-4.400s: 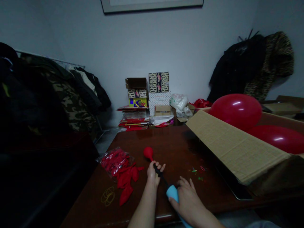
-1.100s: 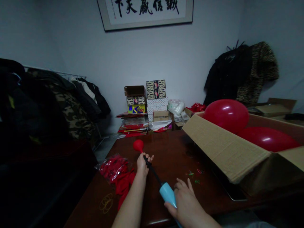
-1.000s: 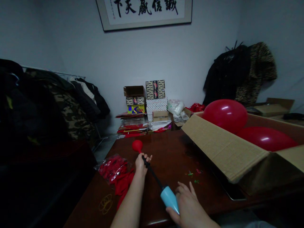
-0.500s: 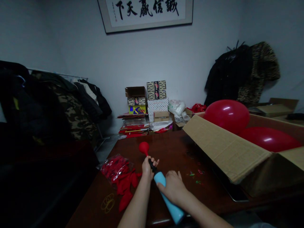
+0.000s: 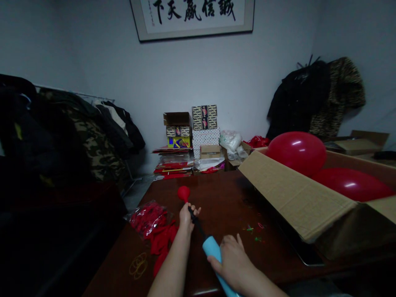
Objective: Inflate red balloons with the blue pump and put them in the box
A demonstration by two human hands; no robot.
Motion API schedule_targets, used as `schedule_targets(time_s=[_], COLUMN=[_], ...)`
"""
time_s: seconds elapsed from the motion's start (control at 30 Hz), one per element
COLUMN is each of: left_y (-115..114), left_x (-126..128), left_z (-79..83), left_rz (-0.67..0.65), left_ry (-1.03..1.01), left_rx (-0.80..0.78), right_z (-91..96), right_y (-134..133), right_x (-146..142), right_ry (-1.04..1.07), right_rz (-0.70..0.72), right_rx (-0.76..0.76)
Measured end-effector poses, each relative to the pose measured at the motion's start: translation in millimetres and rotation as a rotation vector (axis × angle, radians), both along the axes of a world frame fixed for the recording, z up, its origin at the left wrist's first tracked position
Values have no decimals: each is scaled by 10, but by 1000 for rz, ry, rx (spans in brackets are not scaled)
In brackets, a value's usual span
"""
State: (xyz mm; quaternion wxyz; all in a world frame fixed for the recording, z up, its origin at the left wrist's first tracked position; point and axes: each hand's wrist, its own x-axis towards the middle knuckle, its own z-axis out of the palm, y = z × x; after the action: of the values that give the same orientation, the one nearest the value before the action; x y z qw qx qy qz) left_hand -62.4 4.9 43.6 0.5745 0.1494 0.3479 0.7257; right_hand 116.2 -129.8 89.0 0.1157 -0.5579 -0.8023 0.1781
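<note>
Right now the small red balloon point(image 5: 183, 192) sits on the pump point(image 5: 213, 251) nozzle above the table point(image 5: 222, 202), pinched there by your left hand point(image 5: 186, 215). Your right hand point(image 5: 232, 264) wraps the blue barrel. If that pinch loosens, I'd expect the neck to slip off mid-stroke.

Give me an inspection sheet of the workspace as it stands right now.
Surface: dark wooden table, glossy.
Job's things: small red balloon on the black nozzle of a blue hand pump.
Clutter: bag of red balloons, loose flat red balloons, rubber bands, small coloured bits, open cardboard box holding two inflated red balloons.
Grippers: left hand grips the nozzle at the balloon's neck; right hand grips the pump barrel.
Cables: nothing seen.
Surroundings: stacked boxes, hanging coats, framed calligraphy.
</note>
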Motion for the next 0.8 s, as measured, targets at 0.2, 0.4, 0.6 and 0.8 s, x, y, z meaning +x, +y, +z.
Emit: schedule_targets(time_s=[0.2, 0.4, 0.6, 0.8], left_y=[7, -8, -86, -149], left_x=[-21, 87, 196, 167], left_z=[29, 72, 85, 85], left_rz=[-9, 8, -28, -81], left_ry=[-62, -101, -65, -53], left_rx=[-22, 36, 82, 51], right_z=[97, 126, 93, 56], right_y=[-292, -166, 183, 448], right_x=[341, 328, -9, -288], right_ry=[3, 133, 118, 94], right_rz=[58, -7, -63, -82], right_rx=[-101, -105, -55, -57])
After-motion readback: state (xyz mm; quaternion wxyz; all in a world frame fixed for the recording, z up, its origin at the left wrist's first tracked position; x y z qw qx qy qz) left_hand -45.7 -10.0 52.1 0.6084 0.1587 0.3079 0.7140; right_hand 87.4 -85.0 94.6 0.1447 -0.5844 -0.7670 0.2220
